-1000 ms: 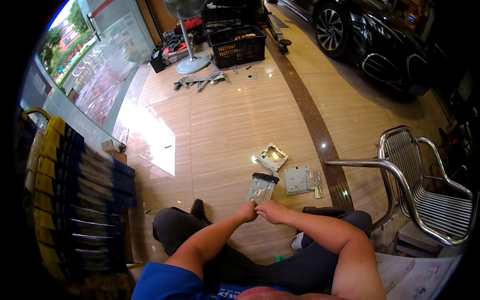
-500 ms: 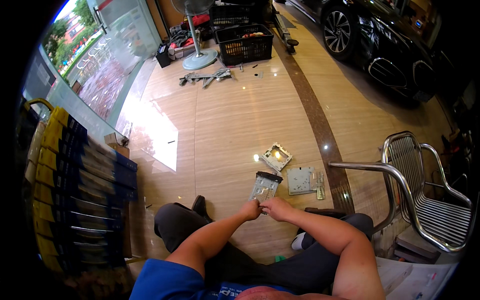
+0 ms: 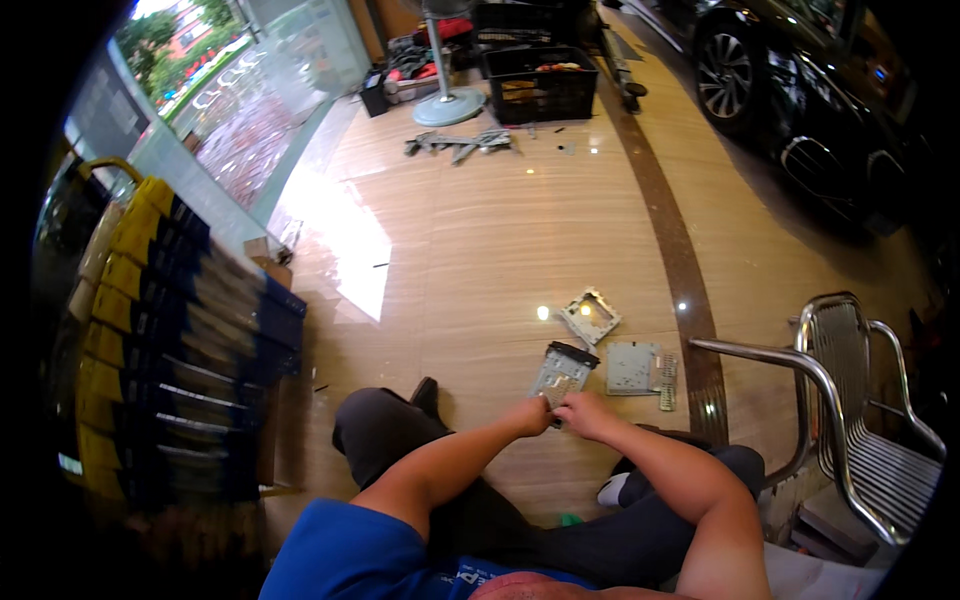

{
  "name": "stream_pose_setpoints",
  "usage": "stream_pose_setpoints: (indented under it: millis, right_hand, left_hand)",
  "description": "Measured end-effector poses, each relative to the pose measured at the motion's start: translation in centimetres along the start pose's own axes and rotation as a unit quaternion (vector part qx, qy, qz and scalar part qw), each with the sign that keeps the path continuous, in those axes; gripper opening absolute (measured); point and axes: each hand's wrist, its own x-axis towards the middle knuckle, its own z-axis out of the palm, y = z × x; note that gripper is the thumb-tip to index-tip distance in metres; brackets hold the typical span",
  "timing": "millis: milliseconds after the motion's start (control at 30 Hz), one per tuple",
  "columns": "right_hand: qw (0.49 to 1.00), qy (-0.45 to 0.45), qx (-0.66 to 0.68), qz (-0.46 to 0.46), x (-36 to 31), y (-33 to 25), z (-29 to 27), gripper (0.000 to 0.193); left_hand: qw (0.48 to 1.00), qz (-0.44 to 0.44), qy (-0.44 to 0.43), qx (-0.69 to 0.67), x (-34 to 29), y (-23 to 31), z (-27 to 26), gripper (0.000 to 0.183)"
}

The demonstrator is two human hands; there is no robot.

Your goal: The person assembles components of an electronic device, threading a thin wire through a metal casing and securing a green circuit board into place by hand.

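A metal electronic unit with a black front strip, resembling a car stereo chassis (image 3: 562,371), lies between my legs. At its near end, my left hand (image 3: 527,416) and my right hand (image 3: 590,414) meet with fingers closed and fingertips nearly touching. What exactly the fingers pinch is hidden; it may be the chassis edge or a small part on it. Just beyond the unit is a pale square metal frame (image 3: 577,325) with an open middle. To its right rest a flat grey metal plate (image 3: 630,369) and a narrow perforated strip (image 3: 668,383).
A metal chair (image 3: 880,450) stands on the right, and stacked blue-and-yellow boxes (image 3: 150,330) on the left. Farther off are grey metal brackets (image 3: 460,144), a fan base (image 3: 449,107), a black crate (image 3: 540,92) and a black car (image 3: 790,110).
The whole view has swung slightly left, so everything sits farther right in the picture. Both hands stay at the near end of the unit, with little visible change in their grip.
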Motion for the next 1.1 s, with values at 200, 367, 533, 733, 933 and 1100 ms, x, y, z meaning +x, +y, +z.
stream_pose_setpoints:
  millis: [200,367,533,733,933,1100]
  right_hand:
    - [0.997,-0.034,-0.038,-0.058,-0.6,-1.1,-0.1,0.022]
    - [0.994,-0.021,-0.038,-0.098,-0.6,-0.8,0.3,0.022]
    - [0.994,-0.002,0.007,-0.105,-0.6,-0.4,0.4,0.022]
    - [0.999,0.021,-0.017,0.026,-0.9,-1.7,-1.0,0.025]
    - [0.993,-0.055,-0.106,-0.009,-0.9,-2.4,-1.0,0.021]
    - [0.995,-0.027,-0.039,-0.090,-0.7,-0.1,1.2,0.017]
  left_hand:
    - [0.999,0.025,0.028,-0.022,1.0,-1.3,1.5,0.035]
    - [0.999,0.039,0.033,-0.002,1.9,-2.5,2.3,0.036]
    - [0.999,0.036,0.027,0.006,1.9,-1.8,2.3,0.038]
    - [0.999,0.020,0.023,-0.033,1.5,-1.4,1.8,0.040]
    - [0.999,0.012,0.020,-0.025,1.1,-1.8,1.6,0.039]
    - [0.999,0.034,0.018,0.015,0.5,-0.9,1.1,0.038]
